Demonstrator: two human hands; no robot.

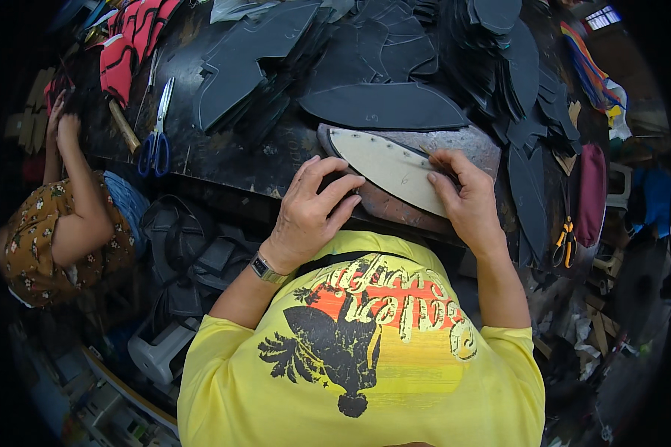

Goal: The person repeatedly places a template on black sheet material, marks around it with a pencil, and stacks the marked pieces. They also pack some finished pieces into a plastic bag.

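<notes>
A pale, leaf-shaped template point(384, 167) with small holes along its upper edge lies over a dark piece on a worn brown board point(466, 145) at the table's near edge. My left hand point(312, 207) is at the template's left side, fingers bent and apart, fingertips touching its lower edge. At its right end is my right hand point(464, 195), thumb and fingers pinched together. A thin, pointed tool point(426, 150) sticks out from those fingers toward the upper edge; its kind is unclear. Just beyond lies a similar dark grey cut piece point(384, 106).
Stacks of dark cut pieces point(253, 59) cover the far table. Blue-handled scissors point(156, 145) and a wooden-handled tool point(124, 128) lie left, near red-pink pieces point(117, 67). Orange-handled snips point(565, 242) are at right. Another person point(67, 223) sits at far left.
</notes>
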